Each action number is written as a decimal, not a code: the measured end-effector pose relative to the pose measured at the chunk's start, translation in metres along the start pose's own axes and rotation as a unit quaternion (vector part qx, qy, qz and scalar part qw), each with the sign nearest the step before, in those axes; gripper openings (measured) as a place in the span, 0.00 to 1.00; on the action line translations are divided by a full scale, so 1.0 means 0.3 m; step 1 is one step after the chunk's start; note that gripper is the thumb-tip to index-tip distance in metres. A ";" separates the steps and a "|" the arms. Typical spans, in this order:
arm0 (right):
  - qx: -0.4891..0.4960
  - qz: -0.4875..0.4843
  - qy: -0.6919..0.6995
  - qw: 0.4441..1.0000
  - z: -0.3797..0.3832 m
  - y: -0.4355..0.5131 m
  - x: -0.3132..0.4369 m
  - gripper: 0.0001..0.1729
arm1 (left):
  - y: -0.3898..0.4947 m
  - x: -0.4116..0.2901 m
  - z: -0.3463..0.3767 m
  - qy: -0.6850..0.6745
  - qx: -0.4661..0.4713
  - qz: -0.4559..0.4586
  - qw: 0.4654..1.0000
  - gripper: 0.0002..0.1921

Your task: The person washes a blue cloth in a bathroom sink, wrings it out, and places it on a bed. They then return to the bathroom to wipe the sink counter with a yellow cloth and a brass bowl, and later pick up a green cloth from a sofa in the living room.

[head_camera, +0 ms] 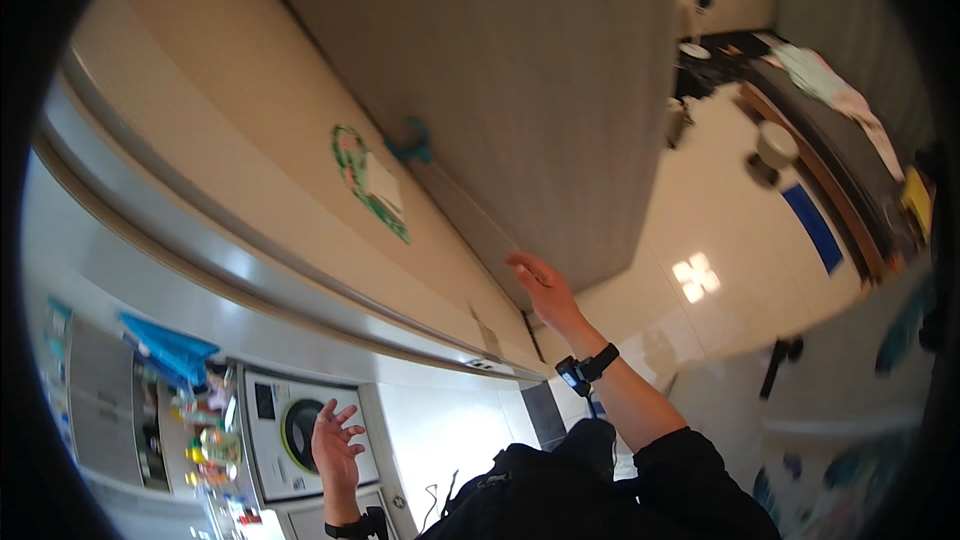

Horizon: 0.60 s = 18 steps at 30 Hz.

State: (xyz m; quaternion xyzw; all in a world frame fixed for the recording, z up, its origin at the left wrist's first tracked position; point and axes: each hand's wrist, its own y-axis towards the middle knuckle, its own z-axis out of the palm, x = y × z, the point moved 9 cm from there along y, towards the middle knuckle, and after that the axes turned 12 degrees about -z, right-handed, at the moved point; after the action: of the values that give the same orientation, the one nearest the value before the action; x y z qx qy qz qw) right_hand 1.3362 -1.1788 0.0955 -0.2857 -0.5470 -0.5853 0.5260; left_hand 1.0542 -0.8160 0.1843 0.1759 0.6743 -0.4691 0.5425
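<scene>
My right hand [546, 291], with a dark wristband and small device at the wrist, is raised beside the lower part of a grey wood-grain panel [525, 90]. A thin pale line runs from near its fingertips up to a teal hook-like object [412, 144] on the panel; whether the fingers touch the line I cannot tell. My left hand [337, 439] is at the lower left, fingers spread and holding nothing, in front of a white front-loading washing machine [262, 405]. A green-and-pink decoration [360, 184] is on the beige wall beside the panel.
Bottles [217, 446] and a blue plastic bag [172, 349] are at the left, near grey cabinets [105, 397]. Across the tiled floor [697, 225] at right are a round stool [776, 145], a blue mat [814, 229] and a bed [817, 120] with clothing on it.
</scene>
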 end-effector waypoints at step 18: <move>0.084 -0.330 -0.039 0.939 0.393 0.277 0.355 0.23 | -0.559 0.232 -0.316 -0.049 -0.330 -0.003 0.943 0.33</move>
State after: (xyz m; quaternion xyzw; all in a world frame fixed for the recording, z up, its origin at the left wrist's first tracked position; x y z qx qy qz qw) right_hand 1.3546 -1.0874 0.2486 -0.0666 -0.6777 -0.6665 0.3036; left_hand 0.8512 -0.8404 0.1933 -0.0386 0.7645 -0.2300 0.6010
